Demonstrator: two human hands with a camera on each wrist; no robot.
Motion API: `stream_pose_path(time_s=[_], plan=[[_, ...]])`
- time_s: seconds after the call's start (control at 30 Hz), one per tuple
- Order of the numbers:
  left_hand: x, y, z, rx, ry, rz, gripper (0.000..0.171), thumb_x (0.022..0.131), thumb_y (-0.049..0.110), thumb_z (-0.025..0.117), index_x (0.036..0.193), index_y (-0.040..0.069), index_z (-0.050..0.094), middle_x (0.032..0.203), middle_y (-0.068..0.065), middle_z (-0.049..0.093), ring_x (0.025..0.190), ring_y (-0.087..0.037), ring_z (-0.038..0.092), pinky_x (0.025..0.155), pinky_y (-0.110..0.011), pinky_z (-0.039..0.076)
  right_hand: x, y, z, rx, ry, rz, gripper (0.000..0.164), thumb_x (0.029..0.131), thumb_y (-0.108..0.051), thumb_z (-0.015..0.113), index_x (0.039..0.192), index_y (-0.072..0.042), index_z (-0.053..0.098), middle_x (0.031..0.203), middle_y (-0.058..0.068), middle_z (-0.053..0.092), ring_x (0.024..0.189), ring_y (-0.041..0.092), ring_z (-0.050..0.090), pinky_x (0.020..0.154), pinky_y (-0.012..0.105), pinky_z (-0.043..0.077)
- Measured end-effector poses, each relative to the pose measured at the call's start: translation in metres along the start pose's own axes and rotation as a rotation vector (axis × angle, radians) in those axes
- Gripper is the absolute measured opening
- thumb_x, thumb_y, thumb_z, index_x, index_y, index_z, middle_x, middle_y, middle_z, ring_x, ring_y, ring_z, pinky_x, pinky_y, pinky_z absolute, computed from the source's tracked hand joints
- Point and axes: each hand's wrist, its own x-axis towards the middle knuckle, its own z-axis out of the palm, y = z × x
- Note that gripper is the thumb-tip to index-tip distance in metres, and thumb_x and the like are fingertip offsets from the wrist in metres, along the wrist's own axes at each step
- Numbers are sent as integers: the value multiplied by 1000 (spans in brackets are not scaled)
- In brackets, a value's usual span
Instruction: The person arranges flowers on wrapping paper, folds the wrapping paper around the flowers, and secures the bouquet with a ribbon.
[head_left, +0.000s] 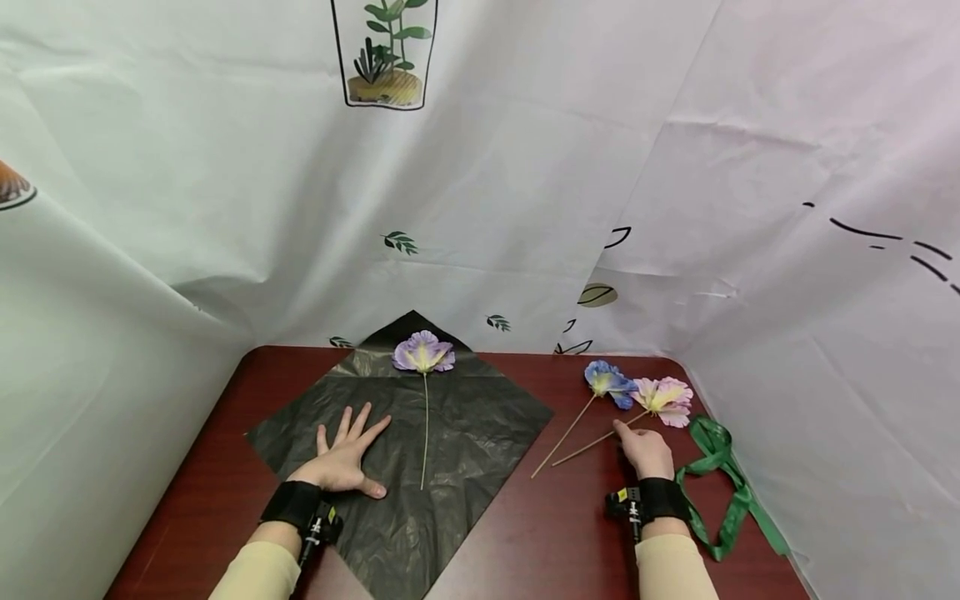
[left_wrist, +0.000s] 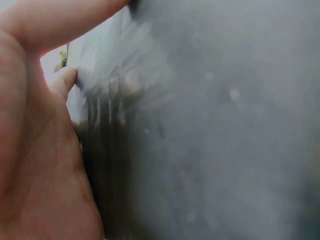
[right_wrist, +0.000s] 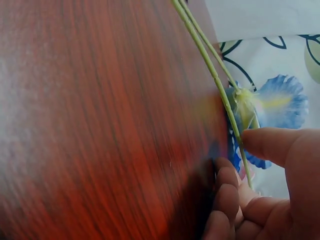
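A sheet of black wrapping paper [head_left: 480, 433] lies with one corner pointing away from me. Fingers spread, my left hand [head_left: 341, 461] rests on its left part; the left wrist view shows the palm [left_wrist: 45, 165] beside the dark sheet. A purple artificial flower [head_left: 423, 353] lies along the middle of the paper, right of that hand. At the right, my right hand [head_left: 647, 452] pinches the stem of a pink flower [head_left: 663, 400] between thumb and fingers. Next to it is a blue flower [head_left: 609, 383], its stem [right_wrist: 207, 45] running close to the pink one's.
A green ribbon [head_left: 720, 462] lies in loops right of my right hand, partly behind the wrist. The reddish-brown table [head_left: 558, 533] meets a white printed cloth [head_left: 517, 183] at its back and sides. Each wrist wears a black band [head_left: 663, 500] with a small camera.
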Motion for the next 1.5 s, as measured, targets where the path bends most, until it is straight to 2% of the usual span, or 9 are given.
stream_pose_path(time_s=[0.3,0.5,0.63,0.77,0.9,1.07,1.23,1.37,1.5], plan=[[-1,3,-4,0,0,-2,138,60,67,96,170,17,31,178,-22,-5,158,-51,-23,106,-78,-30,-3,0,0,84,18,12,63,103,-56,54,120,-1,78,132,31,66,121,50,59,96,56,48],[-1,3,-3,-10,-6,-5,137,60,65,97,171,17,30,178,-21,-7,158,-49,-24,107,-77,-30,-6,-1,0,167,23,0,53,104,-50,59,110,-2,80,109,19,73,103,39,62,81,43,47],[-1,3,-3,-7,-7,-6,137,61,64,97,171,17,30,178,-20,-8,158,-49,-24,107,-77,-30,-8,-2,-2,294,29,7,53,105,-44,61,121,4,75,99,11,75,92,25,67,75,32,49],[-1,5,-3,0,-11,-5,136,62,64,97,171,17,30,178,-20,-8,158,-49,-24,107,-77,-29,-13,-4,-4,439,48,30,57,108,-39,61,137,9,64,98,6,75,83,12,68,71,26,54],[-2,7,-3,-1,-11,-5,136,62,63,97,171,17,30,178,-20,-8,158,-49,-23,107,-77,-29,-20,-6,-6,520,87,17,53,109,-37,61,137,8,63,95,0,73,80,8,69,70,24,55],[-2,8,-2,4,-13,-8,136,62,63,97,171,17,29,178,-20,-8,158,-50,-23,107,-77,-29,-29,-11,-9,497,183,-21,51,109,-42,61,130,3,70,91,2,74,87,17,70,71,25,52],[-3,6,-3,3,-10,-10,136,62,63,97,171,17,30,178,-20,-8,158,-50,-23,108,-77,-29,-39,-20,-13,471,249,-53,53,109,-50,58,125,-1,72,97,10,78,96,25,70,78,28,47],[-2,6,-3,4,-1,-6,136,62,63,97,171,17,31,178,-21,-6,158,-50,-22,108,-77,-29,-49,-32,-15,491,274,-77,51,108,-50,59,124,-3,71,98,9,78,89,14,70,77,27,46],[-2,6,-2,11,-5,-12,136,62,63,97,171,18,30,178,-20,-6,159,-50,-22,108,-77,-28,-57,-45,-17,509,305,-119,44,108,-46,62,120,-5,72,90,1,78,78,2,65,71,24,45]])
